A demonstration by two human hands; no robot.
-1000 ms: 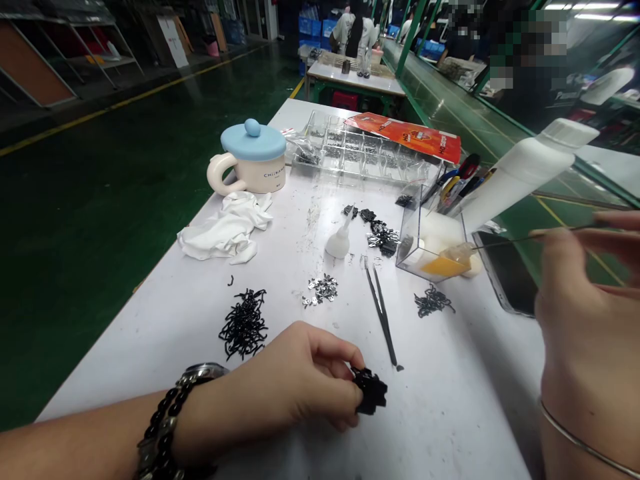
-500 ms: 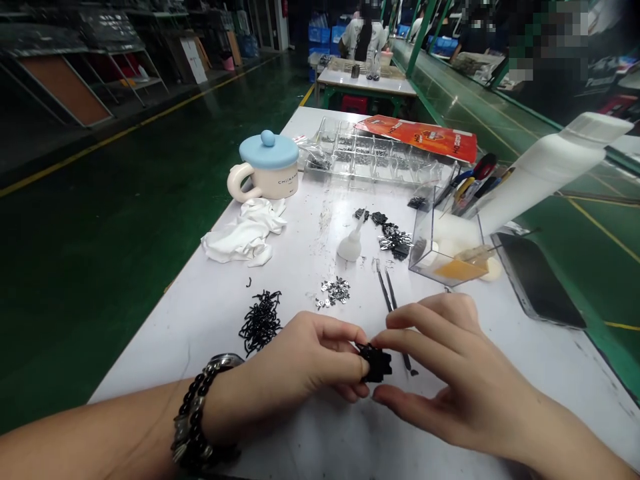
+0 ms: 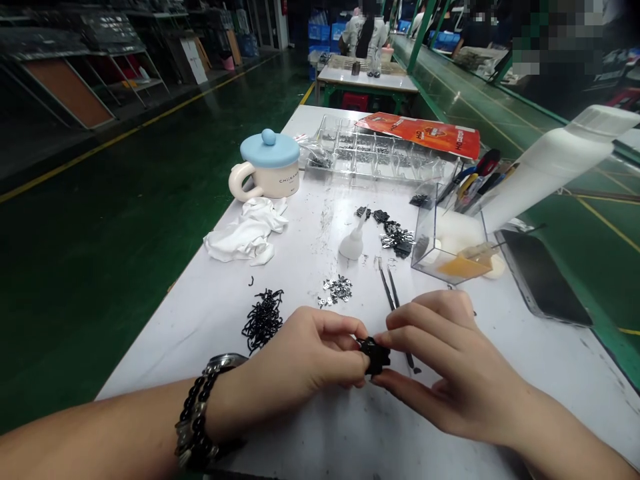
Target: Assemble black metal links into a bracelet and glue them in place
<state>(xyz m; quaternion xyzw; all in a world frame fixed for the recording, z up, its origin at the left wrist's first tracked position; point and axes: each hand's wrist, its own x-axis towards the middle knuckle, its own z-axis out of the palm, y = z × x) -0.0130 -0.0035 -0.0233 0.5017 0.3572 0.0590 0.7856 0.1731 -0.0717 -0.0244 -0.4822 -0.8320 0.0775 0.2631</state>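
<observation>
A small black part (image 3: 377, 357) is pinched between the thumb and fingers of my left hand (image 3: 310, 350). From the right, the fingertips and thumb of my right hand (image 3: 450, 367) close on the same part. Black tweezers (image 3: 391, 290) lie just behind my right fingers, partly covered by them. Left of the tweezers is a small pile of silvery metal pieces (image 3: 339, 289). A heap of black curved pieces (image 3: 263, 320) lies behind my left wrist. Further back stand a small white squeeze bottle (image 3: 353, 243) and a cluster of black parts (image 3: 397, 239).
A mug with a blue lid (image 3: 270, 163) and a white cloth (image 3: 247, 233) are at the left edge. Behind are a clear compartment tray (image 3: 370, 170) and orange packet (image 3: 425, 133). A clear tool box (image 3: 450, 250), white bottle (image 3: 555, 167) and phone (image 3: 545, 277) stand or lie right.
My right thumb has moved up and in to the black part, closing the gap to my fingertips. The view has shifted slightly.
</observation>
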